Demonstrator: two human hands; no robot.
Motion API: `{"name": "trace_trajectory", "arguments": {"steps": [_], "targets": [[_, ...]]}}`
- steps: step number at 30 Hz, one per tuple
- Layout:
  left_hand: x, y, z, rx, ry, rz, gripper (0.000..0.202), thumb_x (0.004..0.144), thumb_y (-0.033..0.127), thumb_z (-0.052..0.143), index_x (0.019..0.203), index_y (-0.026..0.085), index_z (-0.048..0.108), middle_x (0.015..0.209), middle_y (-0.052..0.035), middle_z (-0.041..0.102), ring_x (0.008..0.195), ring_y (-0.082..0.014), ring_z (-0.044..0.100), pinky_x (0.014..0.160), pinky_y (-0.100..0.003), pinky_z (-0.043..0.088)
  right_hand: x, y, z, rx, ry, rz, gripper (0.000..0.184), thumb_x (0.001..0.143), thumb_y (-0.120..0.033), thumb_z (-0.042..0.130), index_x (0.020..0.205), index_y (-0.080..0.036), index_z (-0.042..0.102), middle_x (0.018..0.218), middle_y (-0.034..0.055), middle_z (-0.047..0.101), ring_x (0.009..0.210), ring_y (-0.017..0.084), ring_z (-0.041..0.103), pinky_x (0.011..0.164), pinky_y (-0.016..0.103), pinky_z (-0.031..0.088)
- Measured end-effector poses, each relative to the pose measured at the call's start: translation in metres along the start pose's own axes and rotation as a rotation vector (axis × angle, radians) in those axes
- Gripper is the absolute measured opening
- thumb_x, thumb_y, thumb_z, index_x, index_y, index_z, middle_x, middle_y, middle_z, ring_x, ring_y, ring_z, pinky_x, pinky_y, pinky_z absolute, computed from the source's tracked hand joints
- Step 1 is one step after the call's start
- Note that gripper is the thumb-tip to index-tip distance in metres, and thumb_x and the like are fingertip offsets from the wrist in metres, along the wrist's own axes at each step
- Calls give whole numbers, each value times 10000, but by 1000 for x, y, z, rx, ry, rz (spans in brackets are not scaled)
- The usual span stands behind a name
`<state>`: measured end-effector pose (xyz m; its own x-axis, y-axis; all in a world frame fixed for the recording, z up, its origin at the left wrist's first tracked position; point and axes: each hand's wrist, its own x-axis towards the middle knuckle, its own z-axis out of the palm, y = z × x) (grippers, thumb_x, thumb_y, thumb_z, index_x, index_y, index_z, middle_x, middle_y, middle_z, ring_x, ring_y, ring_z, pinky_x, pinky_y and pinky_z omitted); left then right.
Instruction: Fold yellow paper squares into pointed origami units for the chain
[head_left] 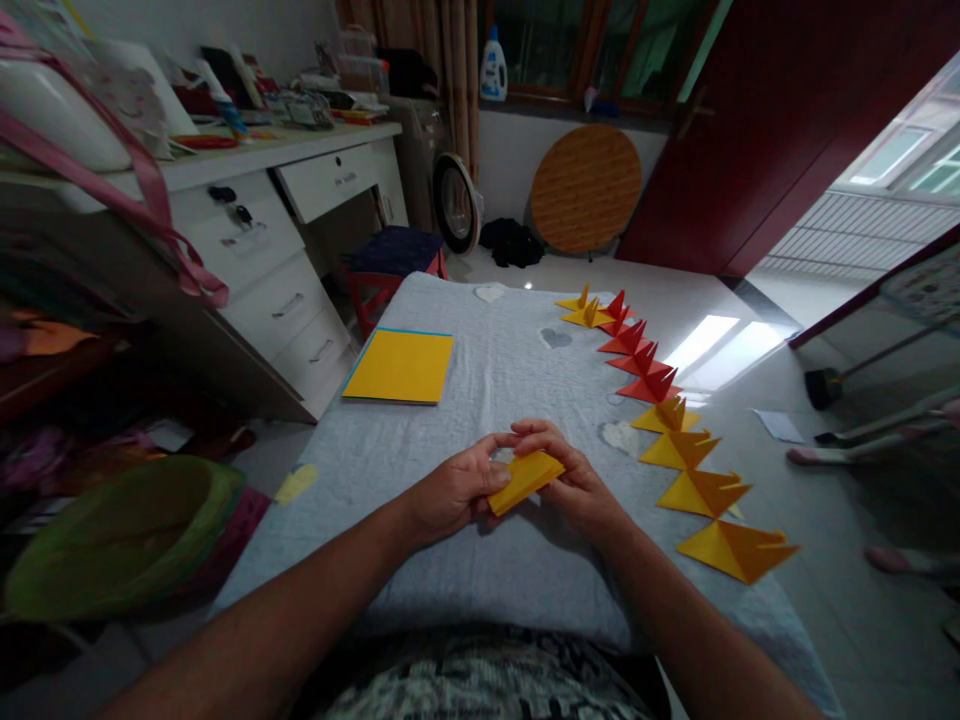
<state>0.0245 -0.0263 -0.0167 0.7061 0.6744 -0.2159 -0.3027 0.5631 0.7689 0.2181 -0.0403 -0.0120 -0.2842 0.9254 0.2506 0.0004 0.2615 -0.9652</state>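
Between both hands, just above the cloth-covered table (487, 570), is a folded piece of yellow origami paper (527, 478). My left hand (457, 485) pinches its left end, thumb on top. My right hand (574, 480) is closed around its right end, fingers over the far edge. To the left lies a stack of square origami paper (401, 366), yellow on top with a blue edge showing. Along the right side of the table runs a row of folded paper figures with raised points, yellow ones (705, 490) nearer and red ones (641, 350) farther, with a few yellow at the far end.
A green bin (127, 540) stands on the floor at left, below a white desk (262, 250) full of items. Beyond the table are a stool (394, 250), a washing machine with its door open (456, 205) and a round wooden board (586, 190). A broom (825, 388) is at right.
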Motion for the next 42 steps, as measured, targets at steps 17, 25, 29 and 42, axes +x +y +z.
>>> {"name": "trace_trajectory", "arguments": {"steps": [17, 25, 29, 42], "targets": [[0, 8, 8, 434, 362, 372, 489, 823, 275, 714, 1250, 241, 478, 865, 23, 647, 787, -136, 626, 738, -246, 487, -1, 13, 8, 1, 289, 128, 367, 821, -310, 710, 1154, -264, 564, 876, -15, 580, 711, 127, 557, 658, 253, 488], [1, 5, 8, 489, 448, 419, 486, 851, 270, 674, 1263, 271, 416, 966, 6, 607, 824, -146, 648, 601, -192, 506, -3, 3, 8, -413, 311, -161, 260, 867, -159, 617, 1107, -257, 626, 988, 27, 548, 717, 126, 533, 607, 257, 490], [0, 1, 8, 520, 467, 436, 464, 850, 296, 684, 1255, 285, 459, 1082, -20, 587, 891, -166, 663, 640, -224, 560, -5, 4, 10, -490, 323, -205, 279, 882, -143, 596, 1133, -260, 630, 1005, 39, 542, 716, 132, 531, 606, 269, 499], [0, -3, 3, 594, 440, 452, 354, 909, 318, 630, 1231, 261, 493, 1184, -61, 597, 862, -162, 668, 680, -260, 580, -8, 8, 10, -620, 303, -270, 420, 907, -113, 573, 1278, -308, 599, 1161, 80, 529, 935, 197, 592, 782, 362, 561]]}}
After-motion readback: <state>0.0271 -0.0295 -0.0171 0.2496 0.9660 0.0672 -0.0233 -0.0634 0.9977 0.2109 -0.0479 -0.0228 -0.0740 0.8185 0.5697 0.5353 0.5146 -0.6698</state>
